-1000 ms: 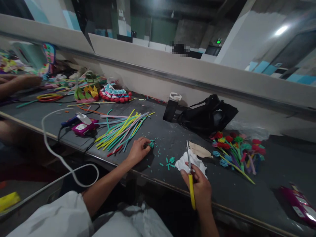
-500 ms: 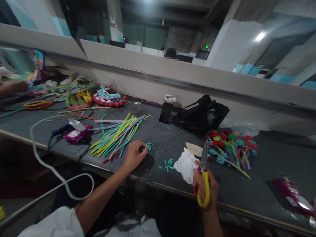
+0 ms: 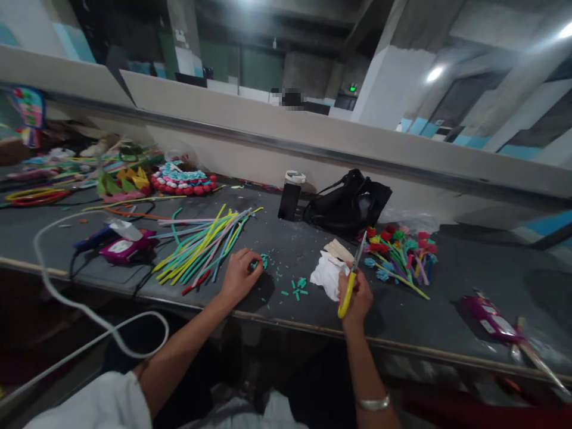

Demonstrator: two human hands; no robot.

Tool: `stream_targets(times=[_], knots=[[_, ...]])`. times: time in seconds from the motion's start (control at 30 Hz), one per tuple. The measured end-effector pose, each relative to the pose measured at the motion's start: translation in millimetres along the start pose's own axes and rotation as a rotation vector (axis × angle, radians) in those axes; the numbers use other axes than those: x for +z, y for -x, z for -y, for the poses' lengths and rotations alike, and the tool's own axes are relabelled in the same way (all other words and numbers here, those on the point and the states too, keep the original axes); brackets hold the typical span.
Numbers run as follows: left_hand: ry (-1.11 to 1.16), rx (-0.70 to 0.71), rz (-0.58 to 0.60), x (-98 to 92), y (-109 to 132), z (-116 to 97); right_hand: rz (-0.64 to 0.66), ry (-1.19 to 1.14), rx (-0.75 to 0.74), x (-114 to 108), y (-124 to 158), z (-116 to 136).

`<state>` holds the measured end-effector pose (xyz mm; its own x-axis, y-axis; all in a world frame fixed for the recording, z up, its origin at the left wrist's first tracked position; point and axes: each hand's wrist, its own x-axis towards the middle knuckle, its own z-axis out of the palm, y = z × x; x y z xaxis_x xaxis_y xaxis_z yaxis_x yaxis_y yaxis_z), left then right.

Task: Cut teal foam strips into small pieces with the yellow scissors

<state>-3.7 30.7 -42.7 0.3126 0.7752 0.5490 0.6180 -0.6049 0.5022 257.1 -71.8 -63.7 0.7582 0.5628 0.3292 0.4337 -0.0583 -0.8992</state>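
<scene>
On the dark tabletop my left hand (image 3: 241, 275) rests with fingers curled and thumb tip close to them, at a small cluster of green pipe cleaner pieces (image 3: 265, 261). Bits of green show inside the curl, partly hidden by the fingers. My right hand (image 3: 358, 296) is closed around yellow-and-red-handled scissors (image 3: 352, 281), blades pointing up and away. Beside that hand lies a crumpled white cloth or tissue (image 3: 326, 274). Between my hands sits another pile of short green pieces (image 3: 299, 287). Left of my left hand is a bundle of long coloured pipe cleaners (image 3: 201, 244).
A purple hot glue device (image 3: 127, 244) with cords lies left; a similar purple one (image 3: 489, 316) lies right. Behind are a phone (image 3: 289, 201), a black bag (image 3: 351, 205) and pipe-cleaner flowers (image 3: 402, 250). A white cable (image 3: 84, 307) loops over the front edge (image 3: 286, 325). Another person's hand (image 3: 12, 151) is far left.
My right hand with the scissors has shifted left and farther from me, tilting the blades. My left hand stays by the green pieces. The view has turned somewhat right.
</scene>
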Motion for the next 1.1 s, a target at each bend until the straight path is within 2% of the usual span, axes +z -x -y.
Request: stream_targets(times=[0.2, 0.37, 0.57, 0.7, 0.83, 0.97, 1.1], knots=[[-0.039, 0.082, 0.088, 2.0, 4, -13, 0.001, 0.036, -0.057, 0, 0, -2], [-0.001, 0.268, 0.288, 14.9, 7, -40, 0.023, 0.062, -0.066, 1, -2, -1], [-0.017, 0.418, 0.47, 31.6, -6, -61, 0.082, 0.116, -0.051, 3, -10, -4], [-0.064, 0.469, 0.518, 37.9, -13, -63, 0.111, 0.145, -0.042, 1, -12, -3], [-0.175, 0.547, 0.564, 41.9, -13, -64, 0.093, 0.157, -0.052, -4, -5, 8], [-0.224, 0.606, 0.531, 46.6, -10, -67, 0.062, 0.175, -0.075, -6, 3, 29], [-0.231, 0.635, 0.506, 53.3, -6, -68, 0.016, 0.201, -0.189, -1, 7, 45]])
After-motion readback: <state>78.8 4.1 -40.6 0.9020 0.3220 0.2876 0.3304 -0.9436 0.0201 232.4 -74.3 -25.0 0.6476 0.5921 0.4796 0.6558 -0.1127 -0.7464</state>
